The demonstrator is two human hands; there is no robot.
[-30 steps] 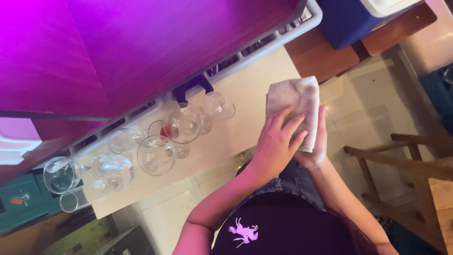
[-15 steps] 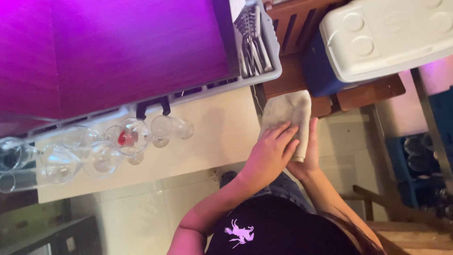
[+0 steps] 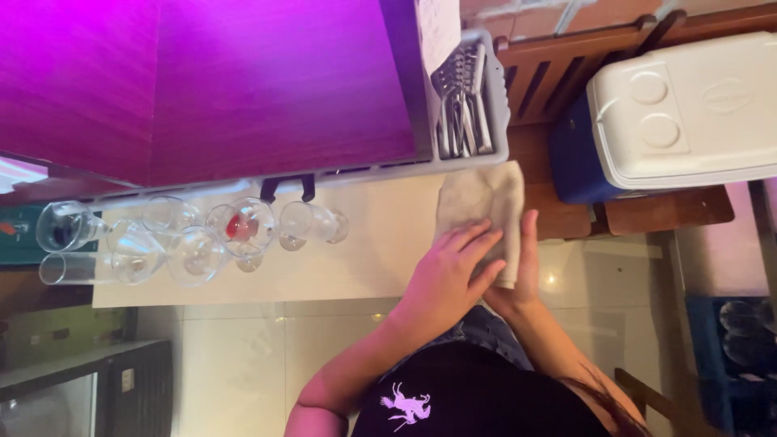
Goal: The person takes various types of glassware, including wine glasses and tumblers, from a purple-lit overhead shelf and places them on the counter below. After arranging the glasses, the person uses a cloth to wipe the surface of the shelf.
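- Cloth (image 3: 477, 198): beige, folded, lying at the end of the pale counter (image 3: 380, 251), one edge hanging past the counter's end, just beside the grey cutlery tray (image 3: 498, 121).
- Left hand (image 3: 449, 275): palm down on the cloth, fingers (image 3: 477, 243) spread slightly and pressed flat on the fabric; nothing gripped.
- Right hand (image 3: 518, 275): at the cloth's overhanging edge, fingers straight and held together, touching the fabric from the side; thumb hidden.
- Cutlery tray: holds metal cutlery (image 3: 461, 97), laid lengthwise; sits against a purple-lit panel (image 3: 202, 81).
- Wine glasses (image 3: 235, 231): clear, clustered at the far end of the counter, well apart from the cloth; one shows a red spot inside.
- Cooler (image 3: 647, 121): blue body, white lid, resting on a wooden bench (image 3: 566, 218) beyond the counter's end.
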